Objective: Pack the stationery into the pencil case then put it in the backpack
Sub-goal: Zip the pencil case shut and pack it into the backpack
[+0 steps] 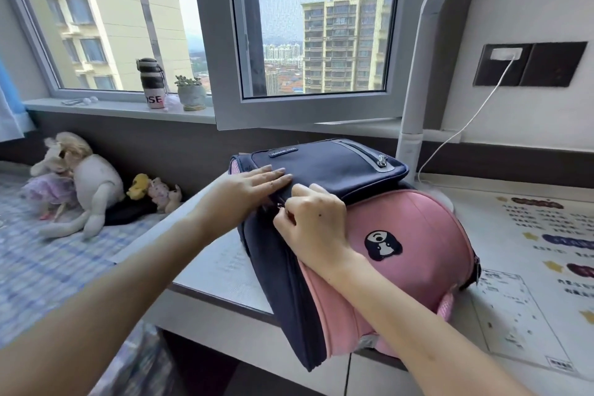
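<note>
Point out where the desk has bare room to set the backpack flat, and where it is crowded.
Free: the desk strip left of the backpack, up to the bed-side edge, and the stretch to its right, flat printed sheets only. Crowded: behind the backpack, where the lamp post and white cable stand. The left hand and right hand are on the backpack.

Head view looks down, close, over the desk [205, 270] toward the window [315, 26].

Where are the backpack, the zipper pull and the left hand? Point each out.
backpack [408, 235]: head view, pink front panel.
zipper pull [283, 210]: head view, pinched by right-hand fingers.
left hand [254, 186]: head view, back of hand.
</note>
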{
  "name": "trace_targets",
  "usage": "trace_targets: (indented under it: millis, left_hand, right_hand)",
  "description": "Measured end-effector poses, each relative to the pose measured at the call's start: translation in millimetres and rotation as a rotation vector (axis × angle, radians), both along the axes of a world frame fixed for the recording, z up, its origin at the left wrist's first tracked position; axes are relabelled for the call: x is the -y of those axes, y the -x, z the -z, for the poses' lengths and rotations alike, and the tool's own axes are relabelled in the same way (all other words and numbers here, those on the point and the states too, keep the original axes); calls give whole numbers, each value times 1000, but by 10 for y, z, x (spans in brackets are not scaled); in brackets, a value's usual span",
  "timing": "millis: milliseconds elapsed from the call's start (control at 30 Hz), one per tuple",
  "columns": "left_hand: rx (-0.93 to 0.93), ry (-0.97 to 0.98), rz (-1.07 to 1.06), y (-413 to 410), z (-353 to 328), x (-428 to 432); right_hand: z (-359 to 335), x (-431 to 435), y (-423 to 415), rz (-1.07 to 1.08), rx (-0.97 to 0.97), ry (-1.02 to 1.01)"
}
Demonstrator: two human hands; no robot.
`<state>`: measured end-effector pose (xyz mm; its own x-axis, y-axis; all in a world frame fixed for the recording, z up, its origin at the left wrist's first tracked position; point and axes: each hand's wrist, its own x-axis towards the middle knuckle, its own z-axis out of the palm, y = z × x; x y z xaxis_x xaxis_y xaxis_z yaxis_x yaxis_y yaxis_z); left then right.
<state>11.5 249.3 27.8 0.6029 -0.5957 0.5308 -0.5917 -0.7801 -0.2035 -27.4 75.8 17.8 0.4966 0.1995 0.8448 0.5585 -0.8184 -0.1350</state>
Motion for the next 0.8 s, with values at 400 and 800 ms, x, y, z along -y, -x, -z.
trace_targets:
  millis: [400,800]
  left_hand:
    - [101,-15,40,-148,67,-16]
    - [-120,153,140,278,-206,519]
  right_hand:
    - [222,640,297,85,-73,-202]
    - [215,712,281,97,-73,-300]
